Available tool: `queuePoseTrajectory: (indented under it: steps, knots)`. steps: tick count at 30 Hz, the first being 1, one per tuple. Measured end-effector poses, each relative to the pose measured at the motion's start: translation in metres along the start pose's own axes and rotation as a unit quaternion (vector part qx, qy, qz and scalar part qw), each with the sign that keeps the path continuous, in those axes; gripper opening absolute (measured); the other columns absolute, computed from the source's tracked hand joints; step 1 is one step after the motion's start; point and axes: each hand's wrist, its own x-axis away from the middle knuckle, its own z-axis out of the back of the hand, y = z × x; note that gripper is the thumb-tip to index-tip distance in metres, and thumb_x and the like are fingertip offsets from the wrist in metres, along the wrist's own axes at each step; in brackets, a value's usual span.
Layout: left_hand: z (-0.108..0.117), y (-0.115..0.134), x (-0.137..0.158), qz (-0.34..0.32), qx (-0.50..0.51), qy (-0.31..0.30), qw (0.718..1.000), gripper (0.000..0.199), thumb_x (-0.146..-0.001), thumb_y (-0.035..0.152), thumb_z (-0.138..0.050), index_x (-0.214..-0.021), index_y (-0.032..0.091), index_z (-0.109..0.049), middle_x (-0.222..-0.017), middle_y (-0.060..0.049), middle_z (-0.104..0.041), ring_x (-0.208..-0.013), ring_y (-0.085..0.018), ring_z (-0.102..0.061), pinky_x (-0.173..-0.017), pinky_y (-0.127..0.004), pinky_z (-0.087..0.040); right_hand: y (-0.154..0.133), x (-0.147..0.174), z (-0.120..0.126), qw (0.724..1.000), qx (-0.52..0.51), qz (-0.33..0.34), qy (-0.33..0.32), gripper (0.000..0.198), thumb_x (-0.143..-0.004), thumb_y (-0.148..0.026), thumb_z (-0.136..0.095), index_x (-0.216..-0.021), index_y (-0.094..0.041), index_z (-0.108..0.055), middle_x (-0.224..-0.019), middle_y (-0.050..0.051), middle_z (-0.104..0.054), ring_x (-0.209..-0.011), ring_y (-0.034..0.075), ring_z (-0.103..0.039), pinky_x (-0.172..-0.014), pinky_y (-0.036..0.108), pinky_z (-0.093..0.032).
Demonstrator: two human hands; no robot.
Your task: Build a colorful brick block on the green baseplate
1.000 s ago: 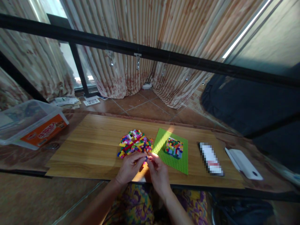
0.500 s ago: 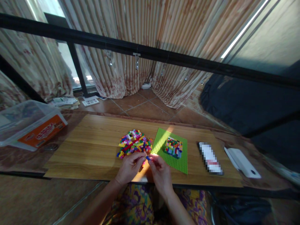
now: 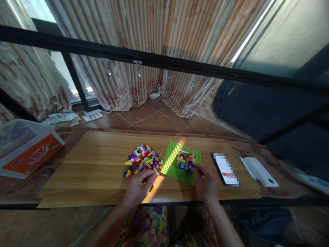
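My left hand [image 3: 138,188] is closed in a pinch at the near edge of a loose pile of toy building bricks [image 3: 140,159]. A small pale piece shows by its fingertips, too small to make out. My right hand [image 3: 207,183] reaches to the right front corner of a square, multicoloured brick build [image 3: 185,159]. Its thumb and finger close on a small blue brick [image 3: 191,166] against that corner; whether the brick is seated there I cannot tell. The build stands on a green studded baseplate [image 3: 170,156].
Right of the baseplate lies a phone [image 3: 226,170], with a white flat object [image 3: 260,171] beyond it. A clear plastic box [image 3: 31,151] with an orange label stands at the far left. A dark metal rail [image 3: 154,61] crosses behind the wooden board [image 3: 89,164].
My hands have moved apart. The right hand has carried the blue brick rightward to the build's corner, while the left stays by the pile. The camera view has shifted slightly.
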Motion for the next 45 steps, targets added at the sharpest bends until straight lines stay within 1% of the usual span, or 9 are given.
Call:
queuePoseTrajectory:
  steps: [10, 16, 23, 29, 35, 39, 41, 43, 45]
  knots:
    - [-0.003, -0.009, 0.000, 0.002, 0.014, -0.002, 1.000, 0.015, -0.088, 0.031, -0.055, -0.092, 0.020, -0.065, -0.067, 0.001, -0.064, -0.051, -0.010, -0.058, -0.050, -0.019, -0.048, 0.007, -0.019, -0.011, 0.994, 0.054, 0.084, -0.033, 0.020, -0.090, -0.030, -0.051, -0.087, -0.020, -0.068, -0.092, 0.007, -0.069, -0.084, 0.020, -0.064, -0.074, 0.033, -0.049]
    - [0.000, -0.005, -0.001, -0.011, -0.019, -0.005, 1.000, 0.015, -0.088, 0.029, -0.055, -0.091, 0.020, -0.066, -0.071, 0.001, -0.066, -0.055, -0.010, -0.060, -0.052, -0.019, -0.048, 0.011, -0.018, -0.018, 0.992, 0.066, 0.106, -0.008, 0.022, -0.091, -0.029, -0.052, -0.083, -0.020, -0.070, -0.091, 0.007, -0.067, -0.085, 0.020, -0.062, -0.077, 0.032, -0.049]
    - [0.001, -0.005, -0.001, -0.029, -0.065, -0.002, 0.997, 0.013, -0.088, 0.027, -0.055, -0.090, 0.020, -0.066, -0.077, 0.000, -0.070, -0.063, -0.011, -0.063, -0.059, -0.019, -0.049, 0.015, -0.009, -0.024, 0.984, 0.110, 0.138, 0.014, 0.023, -0.094, -0.027, -0.048, -0.091, -0.019, -0.070, -0.093, 0.008, -0.066, -0.088, 0.020, -0.060, -0.079, 0.033, -0.049]
    - [0.002, -0.011, 0.000, -0.037, -0.074, 0.001, 0.997, 0.013, -0.088, 0.026, -0.055, -0.092, 0.021, -0.067, -0.078, 0.001, -0.070, -0.063, -0.011, -0.063, -0.059, -0.019, -0.050, 0.009, -0.007, -0.021, 0.970, 0.174, 0.168, -0.022, 0.027, -0.095, -0.021, -0.043, -0.100, -0.016, -0.069, -0.098, 0.011, -0.065, -0.093, 0.022, -0.058, -0.083, 0.036, -0.049]
    - [0.002, -0.001, -0.002, -0.032, -0.044, 0.008, 0.999, 0.014, -0.087, 0.028, -0.057, -0.088, 0.020, -0.068, -0.077, 0.001, -0.069, -0.062, -0.011, -0.062, -0.057, -0.019, -0.050, 0.002, -0.005, -0.017, 0.977, 0.148, 0.148, -0.030, 0.029, -0.094, -0.020, -0.041, -0.106, -0.017, -0.067, -0.100, 0.011, -0.065, -0.095, 0.023, -0.058, -0.083, 0.037, -0.049]
    - [0.002, 0.001, -0.002, -0.015, -0.002, 0.033, 0.999, 0.015, -0.084, 0.029, -0.059, -0.089, 0.019, -0.070, -0.075, 0.000, -0.069, -0.061, -0.011, -0.063, -0.056, -0.019, -0.051, -0.021, 0.023, -0.030, 0.992, 0.082, 0.100, 0.002, 0.028, -0.095, -0.022, -0.041, -0.109, -0.019, -0.064, -0.100, 0.011, -0.065, -0.096, 0.023, -0.059, -0.084, 0.037, -0.049]
    - [0.002, -0.001, -0.002, -0.009, 0.010, 0.043, 0.999, 0.017, -0.083, 0.030, -0.061, -0.091, 0.019, -0.070, -0.074, 0.000, -0.069, -0.063, -0.012, -0.064, -0.058, -0.020, -0.052, -0.040, 0.042, -0.041, 0.994, 0.019, 0.094, -0.047, 0.024, -0.094, -0.021, -0.043, -0.103, -0.021, -0.065, -0.098, 0.008, -0.065, -0.092, 0.020, -0.060, -0.082, 0.034, -0.049]
    - [0.003, -0.003, -0.001, 0.002, 0.022, 0.045, 0.999, 0.019, -0.083, 0.032, -0.061, -0.093, 0.019, -0.070, -0.077, -0.002, -0.070, -0.065, -0.012, -0.064, -0.058, -0.020, -0.052, -0.059, 0.059, -0.050, 0.985, -0.035, 0.097, -0.137, 0.021, -0.092, -0.018, -0.045, -0.101, -0.023, -0.064, -0.097, 0.006, -0.064, -0.091, 0.018, -0.059, -0.080, 0.031, -0.049]
    - [0.004, -0.004, -0.001, 0.015, 0.034, 0.045, 0.998, 0.022, -0.084, 0.034, -0.060, -0.096, 0.018, -0.070, -0.078, -0.003, -0.071, -0.066, -0.013, -0.065, -0.057, -0.021, -0.053, -0.074, 0.070, -0.057, 0.977, -0.047, 0.094, -0.186, 0.020, -0.090, -0.016, -0.049, -0.101, -0.023, -0.064, -0.099, 0.005, -0.064, -0.093, 0.019, -0.059, -0.082, 0.031, -0.047]
